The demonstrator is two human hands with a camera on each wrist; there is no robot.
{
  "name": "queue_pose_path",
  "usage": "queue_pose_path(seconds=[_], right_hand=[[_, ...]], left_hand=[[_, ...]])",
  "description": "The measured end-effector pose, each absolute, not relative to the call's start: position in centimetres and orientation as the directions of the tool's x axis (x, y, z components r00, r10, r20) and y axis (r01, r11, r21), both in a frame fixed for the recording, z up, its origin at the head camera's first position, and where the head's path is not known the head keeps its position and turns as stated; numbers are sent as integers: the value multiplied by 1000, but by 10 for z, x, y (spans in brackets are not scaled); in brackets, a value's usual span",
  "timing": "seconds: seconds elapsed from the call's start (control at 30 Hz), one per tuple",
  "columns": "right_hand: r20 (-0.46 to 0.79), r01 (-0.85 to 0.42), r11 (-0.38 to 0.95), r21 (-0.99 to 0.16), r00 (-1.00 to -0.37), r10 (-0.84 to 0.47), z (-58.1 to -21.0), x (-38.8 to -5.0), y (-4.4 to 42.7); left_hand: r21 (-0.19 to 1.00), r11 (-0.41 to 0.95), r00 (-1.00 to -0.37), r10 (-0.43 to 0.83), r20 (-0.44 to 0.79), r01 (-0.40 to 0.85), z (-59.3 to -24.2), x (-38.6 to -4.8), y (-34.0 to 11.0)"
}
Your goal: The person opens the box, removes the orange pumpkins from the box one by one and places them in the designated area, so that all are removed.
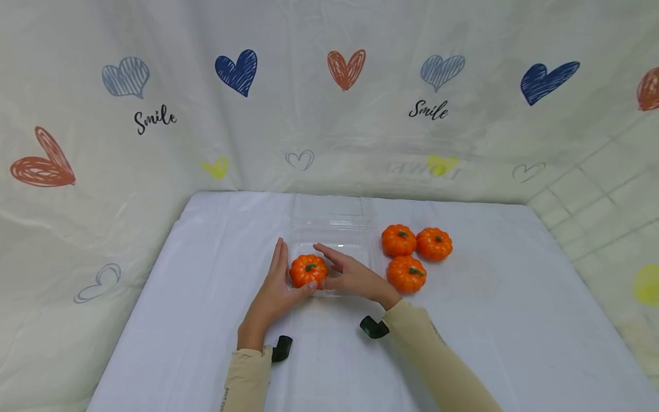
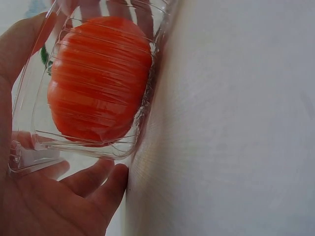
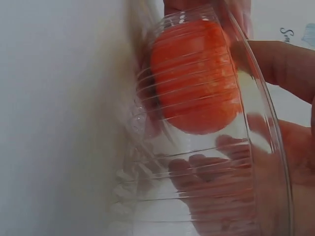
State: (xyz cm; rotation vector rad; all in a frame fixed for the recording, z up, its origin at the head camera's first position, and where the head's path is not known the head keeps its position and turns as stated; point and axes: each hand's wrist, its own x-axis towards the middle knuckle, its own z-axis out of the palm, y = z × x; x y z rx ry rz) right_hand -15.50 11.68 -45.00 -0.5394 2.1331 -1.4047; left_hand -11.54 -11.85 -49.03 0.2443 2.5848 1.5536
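One orange toy pumpkin [image 1: 308,271] with a green stem sits in the front left part of a clear plastic clamshell box [image 1: 355,243], whose lid is folded back. Straight fingers of the left hand [image 1: 275,294] lie along the box's left outer side, while its thumb reaches over the front rim toward the pumpkin. The right hand [image 1: 355,277] reaches in over the box from the right, fingers extended and thumb close to the pumpkin's right side. Through the ribbed walls, both wrist views show the pumpkin [image 2: 101,81]; whether either thumb touches it I cannot tell.
Three more orange pumpkins [image 1: 407,274] stand just right of the box, near the right wrist. A white cloth [image 1: 494,320] covers the table. Dark wrist devices [image 1: 281,348] stick out from the sleeves. Behind hangs a curtain [image 1: 298,114] printed with hearts.
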Motion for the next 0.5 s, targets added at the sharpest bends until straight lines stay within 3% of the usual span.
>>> queue_pose_path(seconds=[0.5], right_hand=[[-198, -58, 369, -928, -761, -618, -455, -157, 113]], left_hand=[[881, 463, -980, 201, -4, 91, -492, -115, -120]])
